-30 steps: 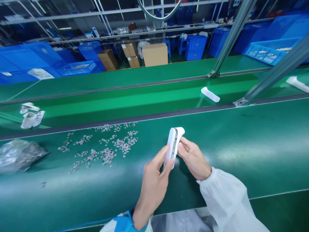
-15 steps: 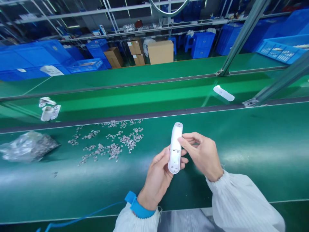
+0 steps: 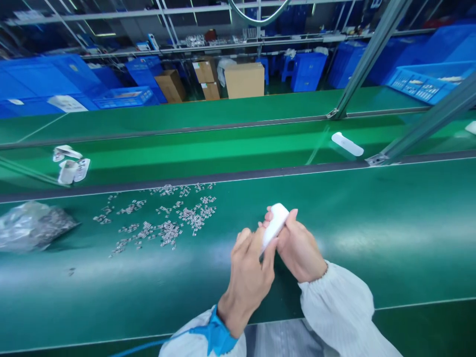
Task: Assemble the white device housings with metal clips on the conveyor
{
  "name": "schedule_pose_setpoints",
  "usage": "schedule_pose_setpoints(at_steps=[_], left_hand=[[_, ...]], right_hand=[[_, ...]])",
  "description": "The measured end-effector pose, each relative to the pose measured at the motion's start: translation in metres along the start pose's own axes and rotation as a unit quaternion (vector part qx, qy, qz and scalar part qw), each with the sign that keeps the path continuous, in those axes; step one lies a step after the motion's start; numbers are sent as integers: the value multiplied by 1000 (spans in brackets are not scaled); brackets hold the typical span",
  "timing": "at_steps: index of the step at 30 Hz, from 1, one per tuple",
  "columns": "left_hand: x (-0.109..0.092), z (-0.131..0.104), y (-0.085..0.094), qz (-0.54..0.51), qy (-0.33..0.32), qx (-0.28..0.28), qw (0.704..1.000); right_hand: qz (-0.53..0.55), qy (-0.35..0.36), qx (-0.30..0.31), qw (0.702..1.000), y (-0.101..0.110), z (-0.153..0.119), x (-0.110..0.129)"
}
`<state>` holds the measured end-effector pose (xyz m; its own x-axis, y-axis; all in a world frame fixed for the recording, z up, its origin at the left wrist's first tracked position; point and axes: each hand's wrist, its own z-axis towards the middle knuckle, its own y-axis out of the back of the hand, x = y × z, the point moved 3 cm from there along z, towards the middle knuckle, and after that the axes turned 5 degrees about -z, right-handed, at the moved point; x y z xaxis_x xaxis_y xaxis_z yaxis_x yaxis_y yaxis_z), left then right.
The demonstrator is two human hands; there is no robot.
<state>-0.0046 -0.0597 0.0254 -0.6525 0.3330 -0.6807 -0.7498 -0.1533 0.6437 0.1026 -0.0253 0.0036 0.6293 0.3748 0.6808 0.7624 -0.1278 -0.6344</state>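
A white elongated plastic housing (image 3: 275,222) is held between both hands above the green work surface, tilted with its far end up to the right. My right hand (image 3: 300,248) cradles it from the right, fingertips showing past its far left side. Over its lower end lies my left hand (image 3: 248,270), fingers and thumb closed on it; that end is mostly hidden. A blue wrist strap (image 3: 219,334) with a cord is on my left wrist. Left of the hands lie scattered small metal pieces (image 3: 169,232), beside a clear plastic bag (image 3: 35,225) of similar pieces.
Beyond the dark rail, a white elongated cover (image 3: 347,144) lies on the bright green belt (image 3: 201,153). Several white parts (image 3: 72,168) rest on it at left. Metal posts (image 3: 372,59) stand at right, near a blue crate (image 3: 427,82). Cardboard boxes (image 3: 244,82) are farther back.
The housing has been turned over, so its open compartment no longer shows. My left hand has moved from beneath it to on top; my right hand now supports it from the right.
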Motion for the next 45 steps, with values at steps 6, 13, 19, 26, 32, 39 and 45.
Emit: schedule_pose_setpoints(at_steps=[6,13,19,26,32,39,45], left_hand=[[0,-4,-1,4,-9,25,1000],[3,-9,7,-63,41,5,997],[5,-7,-2,-404,407,162,803],[7,-4,-14,-522,422,131,729],[22,-9,-32,-606,441,196,633],[17,-2,-33,-589,428,191,659],[25,-8,-36,-623,431,205,619]], right_hand=[[47,-16,50,997,3,3,1],[34,-29,59,997,5,-1,1],[-19,-40,47,998,8,-8,-5],[-148,4,32,988,7,-16,-3],[-232,26,2,972,10,-16,4],[-287,-2,87,954,2,-22,9],[-256,-15,21,966,8,-20,3]])
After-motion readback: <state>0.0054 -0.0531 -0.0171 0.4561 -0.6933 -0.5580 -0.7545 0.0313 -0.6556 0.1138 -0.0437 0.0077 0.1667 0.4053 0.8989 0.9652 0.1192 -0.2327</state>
